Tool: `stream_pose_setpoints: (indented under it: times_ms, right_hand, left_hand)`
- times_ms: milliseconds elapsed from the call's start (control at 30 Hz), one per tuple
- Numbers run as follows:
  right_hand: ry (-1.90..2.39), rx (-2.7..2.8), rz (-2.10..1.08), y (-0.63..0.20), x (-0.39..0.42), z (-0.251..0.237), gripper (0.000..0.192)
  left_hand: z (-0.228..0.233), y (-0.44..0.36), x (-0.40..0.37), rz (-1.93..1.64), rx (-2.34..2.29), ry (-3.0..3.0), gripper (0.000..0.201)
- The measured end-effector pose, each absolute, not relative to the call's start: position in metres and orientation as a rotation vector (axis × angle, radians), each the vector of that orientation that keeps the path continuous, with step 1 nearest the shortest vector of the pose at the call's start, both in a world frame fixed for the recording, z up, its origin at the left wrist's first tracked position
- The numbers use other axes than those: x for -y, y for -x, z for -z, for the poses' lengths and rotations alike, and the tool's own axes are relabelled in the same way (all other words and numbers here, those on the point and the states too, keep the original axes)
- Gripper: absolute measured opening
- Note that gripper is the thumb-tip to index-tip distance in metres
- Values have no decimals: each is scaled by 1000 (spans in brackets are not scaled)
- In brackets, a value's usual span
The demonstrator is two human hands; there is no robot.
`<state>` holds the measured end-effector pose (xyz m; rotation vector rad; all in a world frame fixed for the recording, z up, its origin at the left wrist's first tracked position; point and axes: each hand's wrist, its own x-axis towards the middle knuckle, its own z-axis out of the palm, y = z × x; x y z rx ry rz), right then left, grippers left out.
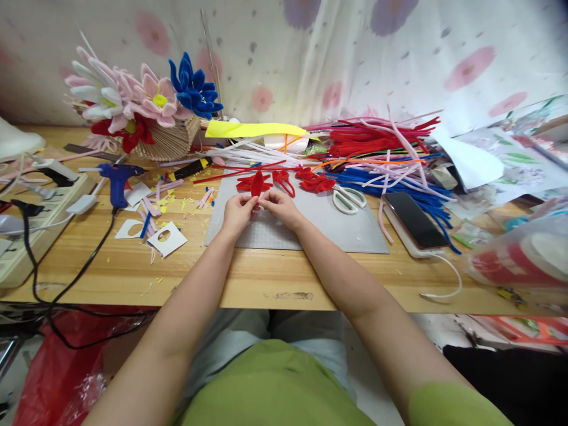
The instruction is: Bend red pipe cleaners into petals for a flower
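Observation:
Between the fingertips of my left hand (pixel 239 211) and my right hand (pixel 280 207) stands a red fuzzy petal (pixel 257 184), upright and pointed at the top. Both hands are closed in a pinch at its lower end, over a grey cutting mat (pixel 337 228). Just behind the fingers lie more red petals, among them a looped one (pixel 284 180) and a small pile (pixel 314 180). White-handled scissors (pixel 348 199) rest on the mat to the right. My fingers hide the petal's base.
A blue glue gun (pixel 118 180) stands at left near a power strip (pixel 48 231) with cables. Pipe cleaners (pixel 373 142) are heaped behind the mat. A phone (pixel 416 220) lies at right beside a plastic cup (pixel 523 254). Fuzzy flowers (pixel 157 97) stand back left.

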<state>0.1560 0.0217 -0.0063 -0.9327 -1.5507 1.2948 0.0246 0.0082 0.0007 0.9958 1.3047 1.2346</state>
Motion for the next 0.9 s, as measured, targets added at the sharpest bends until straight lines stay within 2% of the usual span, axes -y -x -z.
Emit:
stream_pose_setpoints:
  times_ms: [133,367,533,733,900]
  right_hand:
    - [1016,1407,-1414,-158,-24,7,42]
    - [946,1301,-1463,-159,-26,9,37]
    - [968,1164,-1466,-158,-27,9,37]
    - [1017,1223,-1414,-157,-27,10,37]
    - [987,1217,-1393,-157,-28,12,37]
  left_hand:
    - [-4,-22,-6,-1200,-1229,-971,28]
    - [-1,-21,-4,-1084,-1160,-1076,26]
    - [8,-22,-5,-1168,-1153,-1335,35]
    - [7,-20,-1,-1144,-1559,-1770,12]
    - [4,-20,2,-1204,-1527,-1753,11]
